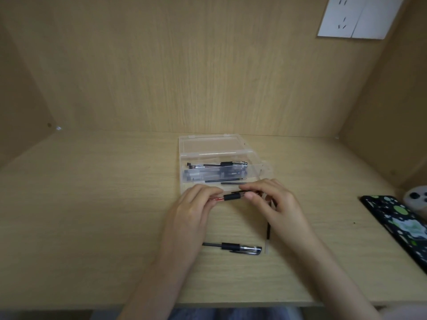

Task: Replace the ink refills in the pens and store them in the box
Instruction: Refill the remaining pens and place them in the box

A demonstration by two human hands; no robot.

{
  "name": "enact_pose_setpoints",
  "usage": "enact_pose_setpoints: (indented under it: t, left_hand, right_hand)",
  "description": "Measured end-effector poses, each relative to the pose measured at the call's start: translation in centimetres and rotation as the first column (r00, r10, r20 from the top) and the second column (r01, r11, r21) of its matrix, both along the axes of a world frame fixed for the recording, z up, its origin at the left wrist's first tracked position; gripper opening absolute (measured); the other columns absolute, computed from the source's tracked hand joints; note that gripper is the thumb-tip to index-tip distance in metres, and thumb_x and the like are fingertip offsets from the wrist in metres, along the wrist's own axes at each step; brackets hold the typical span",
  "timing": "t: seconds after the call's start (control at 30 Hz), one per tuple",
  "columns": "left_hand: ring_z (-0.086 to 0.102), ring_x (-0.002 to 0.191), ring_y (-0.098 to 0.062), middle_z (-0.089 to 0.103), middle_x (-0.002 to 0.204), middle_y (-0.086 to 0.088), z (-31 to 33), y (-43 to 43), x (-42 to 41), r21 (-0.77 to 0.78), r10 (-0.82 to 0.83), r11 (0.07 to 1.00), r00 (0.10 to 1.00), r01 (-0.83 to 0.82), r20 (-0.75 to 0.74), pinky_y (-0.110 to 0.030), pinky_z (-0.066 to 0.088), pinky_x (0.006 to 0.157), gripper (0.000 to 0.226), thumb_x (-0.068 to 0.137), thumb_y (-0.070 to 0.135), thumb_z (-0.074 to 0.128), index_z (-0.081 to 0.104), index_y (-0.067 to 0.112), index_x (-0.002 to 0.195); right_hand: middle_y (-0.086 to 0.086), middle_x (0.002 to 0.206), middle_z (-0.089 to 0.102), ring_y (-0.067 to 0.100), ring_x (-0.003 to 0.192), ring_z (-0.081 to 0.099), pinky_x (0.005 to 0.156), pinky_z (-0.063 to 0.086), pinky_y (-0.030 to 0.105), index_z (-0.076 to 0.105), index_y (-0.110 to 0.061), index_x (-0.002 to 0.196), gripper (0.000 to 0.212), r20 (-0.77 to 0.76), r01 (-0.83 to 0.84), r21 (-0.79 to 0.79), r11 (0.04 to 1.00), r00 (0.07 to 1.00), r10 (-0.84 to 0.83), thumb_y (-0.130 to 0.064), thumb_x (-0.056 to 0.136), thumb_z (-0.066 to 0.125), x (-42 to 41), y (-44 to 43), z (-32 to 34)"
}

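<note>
A clear-barrelled pen with a black rubber grip [231, 196] is held level above the desk, just in front of the near wall of a transparent plastic box [215, 154]. Its left end, tinted reddish, is pinched by the curled fingers of the left hand [195, 204]; its right end is grasped between the thumb and fingertips of the right hand [276, 202].

The box is seen with its lid folded back toward the far wall. Several black-gripped pens [221, 164] are stored inside, and two thin black refills [225, 180] lie along its near side. A second clear pen with a black grip [233, 247] lies nearer on the light wooden desk [92, 215], below the hands. A thin black stick [268, 230] is partly hidden under the right wrist. At the right edge a phone in a black, green-patterned case [397, 225] is found.
</note>
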State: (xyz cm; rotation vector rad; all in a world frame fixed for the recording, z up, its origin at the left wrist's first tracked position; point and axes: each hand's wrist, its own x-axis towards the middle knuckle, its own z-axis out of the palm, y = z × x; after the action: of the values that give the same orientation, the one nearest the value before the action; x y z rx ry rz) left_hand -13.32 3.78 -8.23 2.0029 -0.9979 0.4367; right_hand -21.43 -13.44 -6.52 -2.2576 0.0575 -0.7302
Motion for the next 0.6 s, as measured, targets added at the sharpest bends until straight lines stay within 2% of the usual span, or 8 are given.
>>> enact_pose_setpoints:
  t: [0.1,0.17,0.23,0.3,0.4,0.53,0.6]
  left_hand:
    - [0.055,0.092,-0.009,0.059,0.099,0.01,-0.2,-0.1,0.1,0.068,-0.013,0.998,0.999,0.01,0.035,-0.027,0.043,0.079,0.027,0.093,0.028,0.04,0.062,0.02,0.105]
    - [0.055,0.093,-0.006,0.059,0.102,0.013,0.0,-0.2,-0.2,0.123,-0.021,0.992,0.999,0.018,0.027,-0.025,0.045,0.08,0.026,0.093,0.032,0.042,0.06,0.024,0.11]
    - [0.057,0.092,-0.003,0.062,0.103,0.014,0.2,-0.2,-0.6,0.156,-0.03,0.987,1.0,0.029,0.008,-0.023,0.046,0.08,0.029,0.09,0.039,0.046,0.059,0.027,0.113]
    - [0.06,0.084,-0.004,0.067,0.096,0.014,0.2,-0.2,-0.7,0.161,-0.044,0.986,0.999,0.041,0.015,-0.022,0.047,0.072,0.033,0.088,0.048,0.045,0.062,0.027,0.108]
    - [0.062,0.07,-0.006,0.069,0.083,0.014,-0.2,-0.3,-0.5,0.143,-0.054,0.988,0.999,0.052,0.009,-0.029,0.052,0.059,0.037,0.086,0.052,0.041,0.065,0.026,0.097]
    - [0.061,0.067,-0.005,0.067,0.081,0.015,-0.2,-0.3,-0.6,0.164,-0.048,0.986,0.996,0.035,0.075,-0.03,0.051,0.054,0.033,0.088,0.048,0.042,0.066,0.026,0.094]
    - [0.061,0.068,-0.004,0.067,0.083,0.015,-0.1,-0.2,-0.6,0.175,-0.052,0.984,0.995,0.038,0.08,-0.03,0.051,0.055,0.033,0.088,0.047,0.042,0.066,0.026,0.096]
  right_hand:
    - [-0.015,0.088,0.069,-0.006,0.077,0.056,0.071,0.037,0.007,0.07,-0.028,0.095,0.02,-0.02,-0.009,0.165,0.986,1.0,0.012,-0.012,0.084,0.067,0.0,0.4,-0.3]
    - [-0.019,0.089,0.07,-0.007,0.078,0.058,0.072,0.038,0.007,0.069,-0.031,0.091,0.022,-0.031,-0.023,0.232,0.972,0.999,0.031,-0.011,0.081,0.069,0.0,0.6,-0.3]
    - [-0.016,0.091,0.071,-0.002,0.085,0.061,0.077,0.041,0.009,0.069,-0.028,0.09,0.022,-0.03,-0.086,0.26,0.962,0.995,0.097,-0.009,0.081,0.07,0.0,1.0,-0.4]
    - [-0.014,0.09,0.071,0.001,0.086,0.063,0.079,0.043,0.012,0.069,-0.026,0.09,0.021,-0.044,-0.116,0.273,0.955,0.99,0.132,-0.008,0.081,0.07,-0.1,1.5,-0.5]
    - [-0.015,0.089,0.069,-0.002,0.082,0.061,0.076,0.042,0.009,0.069,-0.022,0.09,0.016,-0.075,-0.102,0.23,0.968,0.99,0.123,-0.009,0.081,0.07,-0.4,1.8,-0.4]
    - [-0.016,0.087,0.066,-0.002,0.072,0.057,0.07,0.04,0.008,0.065,-0.03,0.084,0.022,-0.059,-0.053,0.163,0.985,0.996,0.064,-0.011,0.078,0.073,-0.2,1.8,-0.5]
    - [-0.016,0.081,0.067,-0.001,0.07,0.058,0.069,0.041,0.008,0.065,-0.029,0.085,0.021,-0.077,-0.063,0.163,0.985,0.994,0.076,-0.01,0.08,0.071,-0.2,1.6,-0.7]
